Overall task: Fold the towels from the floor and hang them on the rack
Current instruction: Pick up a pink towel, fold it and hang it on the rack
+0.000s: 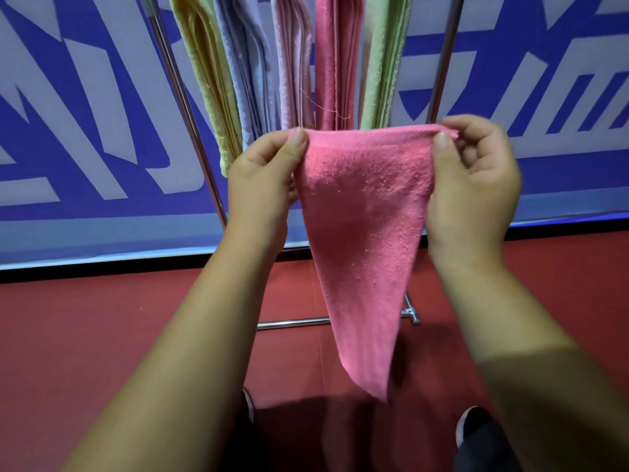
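Observation:
A pink towel [360, 212] hangs in front of me, stretched along its top edge and tapering to a point near the floor. My left hand [262, 185] pinches its top left corner between thumb and fingers. My right hand [473, 178] pinches the top right corner. Behind the towel stands a chrome rack [183, 93] with several folded towels hanging on it: yellow [207, 80], light blue [245, 69], pale pink [292, 63], dark pink [335, 63] and green [384, 63].
The rack's low crossbar [292, 323] runs just above the red floor [102, 335]. A blue and white banner wall [85, 131] stands close behind the rack. My shoes [471, 427] show at the bottom edge.

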`<state>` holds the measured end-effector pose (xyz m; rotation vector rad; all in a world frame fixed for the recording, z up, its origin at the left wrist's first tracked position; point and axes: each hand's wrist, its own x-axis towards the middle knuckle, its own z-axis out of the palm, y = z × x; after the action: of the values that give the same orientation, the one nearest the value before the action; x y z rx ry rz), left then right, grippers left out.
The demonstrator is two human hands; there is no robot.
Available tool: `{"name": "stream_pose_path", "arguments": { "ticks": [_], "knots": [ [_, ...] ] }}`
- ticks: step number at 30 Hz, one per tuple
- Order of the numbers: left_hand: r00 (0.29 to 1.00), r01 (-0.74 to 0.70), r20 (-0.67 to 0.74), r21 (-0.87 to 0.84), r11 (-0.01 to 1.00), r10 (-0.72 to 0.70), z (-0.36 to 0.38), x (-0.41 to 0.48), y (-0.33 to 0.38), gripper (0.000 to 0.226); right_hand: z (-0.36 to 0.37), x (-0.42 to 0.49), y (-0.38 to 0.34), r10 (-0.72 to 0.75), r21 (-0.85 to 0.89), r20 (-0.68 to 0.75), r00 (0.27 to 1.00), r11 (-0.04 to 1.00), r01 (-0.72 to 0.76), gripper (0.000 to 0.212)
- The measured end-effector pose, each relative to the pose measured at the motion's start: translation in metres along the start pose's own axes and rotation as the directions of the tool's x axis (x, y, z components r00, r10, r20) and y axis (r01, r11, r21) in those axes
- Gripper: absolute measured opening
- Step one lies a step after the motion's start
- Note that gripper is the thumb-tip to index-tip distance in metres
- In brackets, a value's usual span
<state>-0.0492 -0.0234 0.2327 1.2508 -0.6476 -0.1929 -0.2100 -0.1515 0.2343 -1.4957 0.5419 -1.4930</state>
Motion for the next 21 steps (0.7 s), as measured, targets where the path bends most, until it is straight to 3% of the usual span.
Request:
{"name": "stream_pose_path", "arguments": {
  "ticks": [4,10,21],
  "knots": [
    [0.998,-0.022,-0.058,0.064,0.998,0.025,-0.004,0.007,0.000,0.012,0.000,0.007,-0.002,0.026,-0.097,0.115,0.993,0.995,-0.015,0.014],
    [0.998,0.006,-0.061,0.125,0.992,0.002,-0.002,0.002,-0.009,0.013,0.000,0.004,0.013,0.083,-0.121,0.125,0.989,0.990,-0.068,0.010],
    [0.983,0.146,-0.114,0.006,0.989,-0.144,0.003,-0.002,-0.015,0.020,0.002,-0.003,0.019,0.219,-0.090,0.116,0.969,0.974,-0.209,0.013]
  ]
}}
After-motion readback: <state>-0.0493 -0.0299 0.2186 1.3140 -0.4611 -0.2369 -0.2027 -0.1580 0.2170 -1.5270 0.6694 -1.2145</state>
